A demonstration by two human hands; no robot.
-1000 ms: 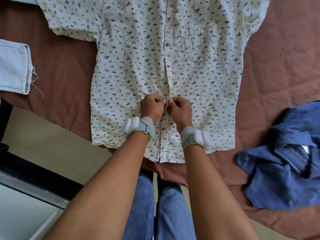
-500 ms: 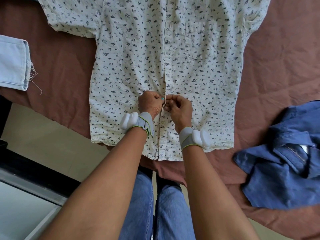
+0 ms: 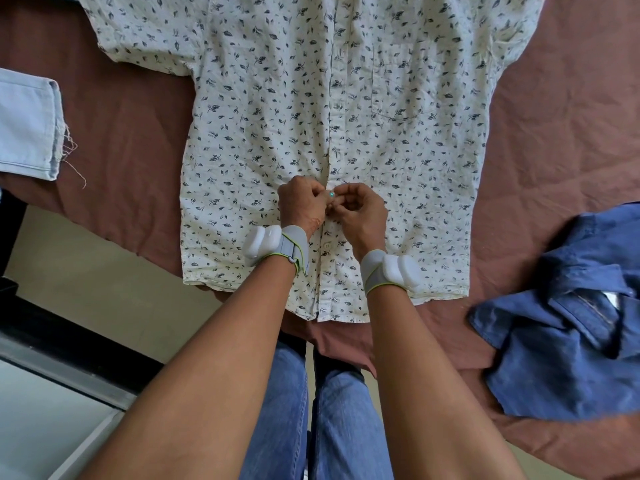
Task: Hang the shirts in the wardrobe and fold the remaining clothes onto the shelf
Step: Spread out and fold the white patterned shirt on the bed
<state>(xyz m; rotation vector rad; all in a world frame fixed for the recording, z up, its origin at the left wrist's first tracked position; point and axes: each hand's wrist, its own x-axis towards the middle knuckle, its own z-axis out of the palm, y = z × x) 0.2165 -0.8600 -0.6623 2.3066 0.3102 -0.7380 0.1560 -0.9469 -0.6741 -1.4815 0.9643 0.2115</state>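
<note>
I am seeing the left hand [image 3: 302, 206] and right hand [image 3: 360, 211] pinching closed on the button placket of the leaf-print shirt [image 3: 263, 133], which is lying flat on the brown sheet [image 3: 131, 140]; a blue shirt [image 3: 561, 327] is lying crumpled to the right.

Bare brown bedsheet [image 3: 138, 140] lies open between the leaf-print shirt [image 3: 270, 109] and the pale jeans leg [image 3: 27, 123]; at right, the crumpled blue shirt [image 3: 561, 323] crowds the edge.

Printed shirt [image 3: 277, 109] collar — cut off at top.
</note>
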